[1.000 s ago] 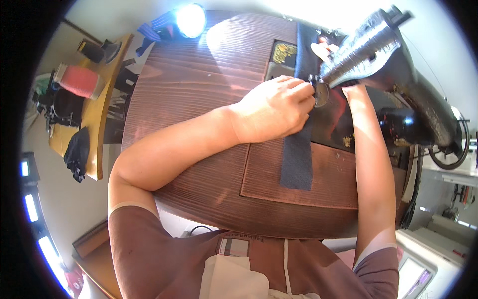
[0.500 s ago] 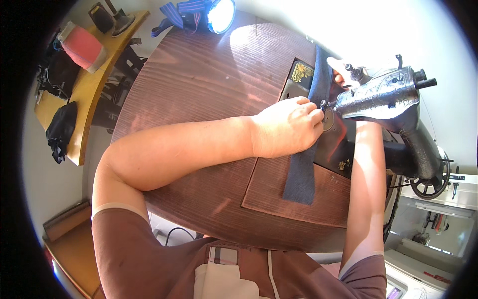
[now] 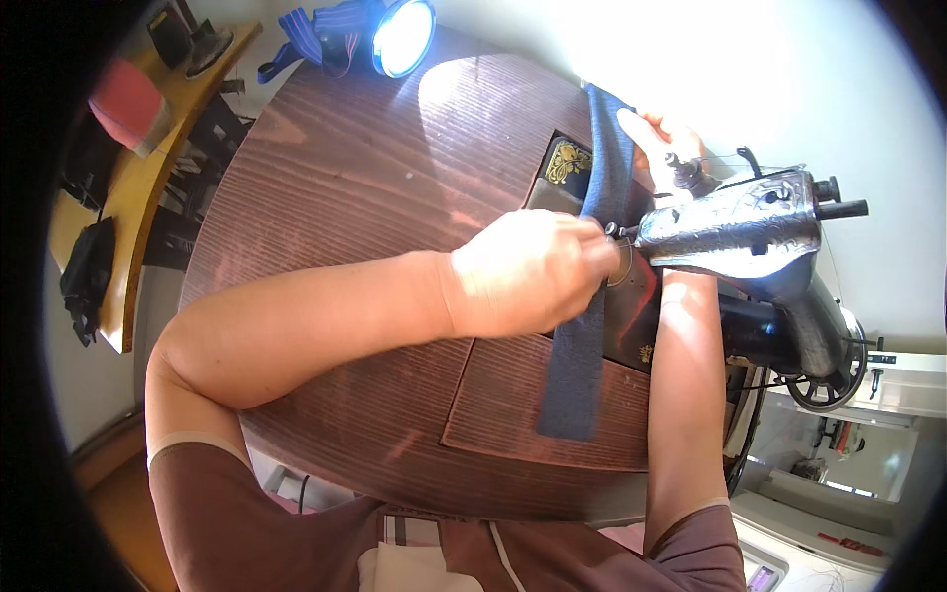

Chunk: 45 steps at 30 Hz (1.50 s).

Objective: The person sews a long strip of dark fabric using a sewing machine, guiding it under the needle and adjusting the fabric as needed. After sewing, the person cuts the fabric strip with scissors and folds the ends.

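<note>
A dark blue fabric strip runs lengthwise across the bed of a black sewing machine, from the wooden table top up to its far side. My left hand, slightly blurred, is closed over the strip's middle, right beside the needle and presser foot. Its fingertips are hidden, so what they pinch does not show. Under the machine's arm my right forearm reaches through to the far side. There my right hand is closed at the strip's far part, thumb against the cloth's edge; its other fingers are partly hidden.
A lit headlamp with a striped strap lies at the far edge of the round brown table. A wooden shelf stands at the left, carrying a pink item and a black pouch. The machine's handwheel is at the right.
The view has shifted, moving the table and machine left and slightly down. My right hand shows more clearly beyond the machine head, by the strip's far part. My left hand stays at the needle.
</note>
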Tool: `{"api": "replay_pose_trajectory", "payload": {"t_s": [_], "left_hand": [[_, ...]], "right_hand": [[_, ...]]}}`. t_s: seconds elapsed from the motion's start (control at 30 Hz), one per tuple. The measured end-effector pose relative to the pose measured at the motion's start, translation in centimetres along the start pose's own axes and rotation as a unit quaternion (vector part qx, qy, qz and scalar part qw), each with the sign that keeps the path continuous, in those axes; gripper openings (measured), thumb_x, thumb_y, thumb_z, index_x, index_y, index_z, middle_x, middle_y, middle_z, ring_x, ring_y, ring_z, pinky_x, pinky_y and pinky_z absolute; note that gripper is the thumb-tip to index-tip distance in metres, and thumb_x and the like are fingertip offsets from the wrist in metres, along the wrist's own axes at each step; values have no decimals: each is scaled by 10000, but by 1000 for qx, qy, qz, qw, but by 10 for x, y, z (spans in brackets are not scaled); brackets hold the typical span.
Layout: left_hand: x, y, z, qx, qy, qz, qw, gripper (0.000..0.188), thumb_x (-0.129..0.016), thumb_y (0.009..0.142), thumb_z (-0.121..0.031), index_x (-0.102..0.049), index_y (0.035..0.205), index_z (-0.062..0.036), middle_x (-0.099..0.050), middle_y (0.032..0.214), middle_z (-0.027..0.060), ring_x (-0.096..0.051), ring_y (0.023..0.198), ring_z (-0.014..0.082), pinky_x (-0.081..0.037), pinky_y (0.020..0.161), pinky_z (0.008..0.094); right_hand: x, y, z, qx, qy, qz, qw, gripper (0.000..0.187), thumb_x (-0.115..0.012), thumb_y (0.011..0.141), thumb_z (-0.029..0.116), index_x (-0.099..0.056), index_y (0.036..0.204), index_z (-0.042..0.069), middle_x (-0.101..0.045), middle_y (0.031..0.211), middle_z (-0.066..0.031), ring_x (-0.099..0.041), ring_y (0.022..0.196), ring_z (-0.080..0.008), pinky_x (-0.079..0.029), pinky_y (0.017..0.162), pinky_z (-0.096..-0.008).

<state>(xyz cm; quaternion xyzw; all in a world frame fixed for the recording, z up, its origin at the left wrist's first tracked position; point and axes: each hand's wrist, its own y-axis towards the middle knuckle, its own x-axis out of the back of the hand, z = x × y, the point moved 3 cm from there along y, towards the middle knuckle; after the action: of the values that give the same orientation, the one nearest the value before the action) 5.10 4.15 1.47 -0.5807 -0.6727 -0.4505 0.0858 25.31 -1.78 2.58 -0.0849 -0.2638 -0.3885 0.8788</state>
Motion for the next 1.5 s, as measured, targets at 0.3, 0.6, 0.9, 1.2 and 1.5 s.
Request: {"api": "replay_pose_trajectory", "payload": {"t_s": [0.3,0.6,0.9,1.2,1.5], "left_hand": [[4,79,80,346,-208,-183,897,635,-766,748,-262,-487,1185,106,-657,937,178,-650,854,166,-541,735,283],[-4,76,106,327,-521,-174,769,304,-681,828,-8,-585,1113,33,-673,1022,106,-678,912,184,-571,866,293],[1,76,116,201,-712,-10,672,262,-636,871,26,-594,1130,19,-685,1062,111,-679,967,170,-556,912,285],[-6,77,119,182,-704,-22,686,264,-620,883,17,-598,1146,-1,-680,1052,97,-675,957,165,-560,896,279],[-1,78,123,296,-385,-111,867,357,-637,906,-135,-531,1209,21,-645,1017,145,-661,826,210,-570,746,345]], "right_hand": [[-14,11,-3,-37,183,4,982,269,-784,815,170,-685,1012,14,-639,669,-14,-487,483,-49,-343,439,-189],[0,7,-8,-27,324,76,943,303,-693,894,148,-634,1156,8,-691,881,-65,-636,664,-96,-526,555,-208],[4,15,-16,15,404,126,906,310,-648,922,117,-602,1208,9,-700,954,-86,-693,746,-122,-618,604,-247],[1,4,-13,-26,341,-6,940,297,-544,960,56,-557,1248,-13,-640,1118,-150,-656,954,-203,-580,800,-318],[29,-34,-75,36,54,-59,996,269,-549,950,162,-631,1158,12,-676,1060,-94,-644,981,-189,-509,857,-314]]}}
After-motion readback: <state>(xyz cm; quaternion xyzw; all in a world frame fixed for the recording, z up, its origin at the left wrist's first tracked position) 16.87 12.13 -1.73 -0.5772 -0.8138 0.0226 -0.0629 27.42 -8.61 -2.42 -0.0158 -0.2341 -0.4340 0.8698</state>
